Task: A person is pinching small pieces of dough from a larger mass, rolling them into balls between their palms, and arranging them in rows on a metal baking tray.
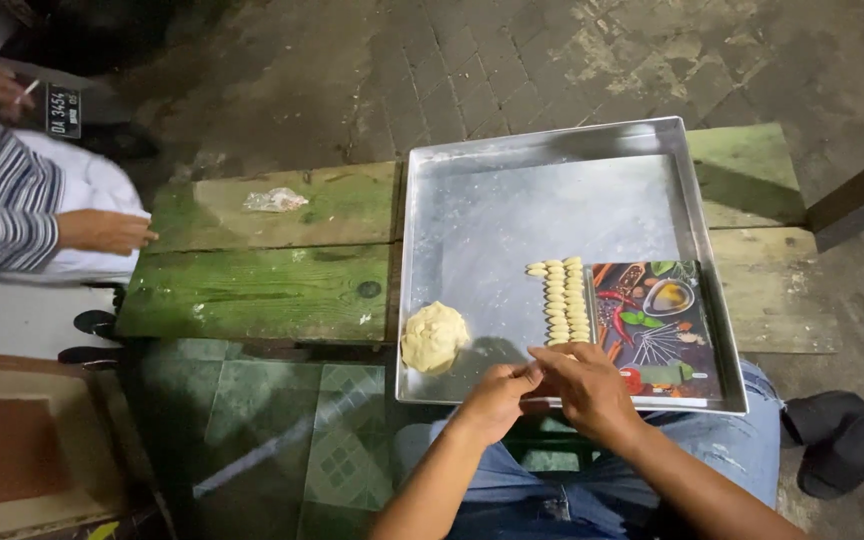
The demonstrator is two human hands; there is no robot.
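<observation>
Dough: the hands meet over the near edge of a large square metal baking tray (512, 200), which rests across a green-stained wooden bench (272, 270) and the person's lap. Inside the tray, at the near right corner, lies a cutting board printed with spices and vegetables (657, 330). At the tray's near left sits a pale yellow dough ball (433, 337), well clear of both hands and to their left. Along the board's left edge lie two neat columns of small shaped dough pieces (564, 300), just beyond the right hand's fingertips.

Left hand (497, 398): fingers curled in, tips pressed against the right hand. Right hand (584, 385): fingers bent down over the left fingertips. The two hands are closed together; whether a bit of dough sits between them cannot be seen.

Far left: another person in a striped sleeve (2, 215). On the bench, a crumpled plastic wrapper (274, 200).
</observation>
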